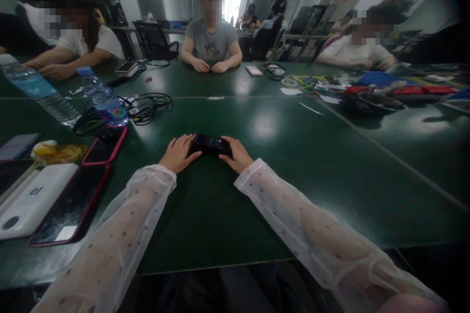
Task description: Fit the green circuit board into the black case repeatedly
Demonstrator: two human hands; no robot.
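Observation:
A small black device (211,144) with a lit screen lies between my two hands on the green table (205,205). My left hand (179,153) grips its left end, thumb on the near side and fingers along the far side. At the right end, my right hand (236,153) holds it in the same way, between thumb and fingers. Both forearms are in sheer white dotted sleeves. The underside of the device is hidden.
Phones (73,203), a white power bank (38,200), two water bottles (105,95) and black cables (152,107) are on the left. A pen-like rod (311,109) and piled cables (389,90) lie right. People sit across the table.

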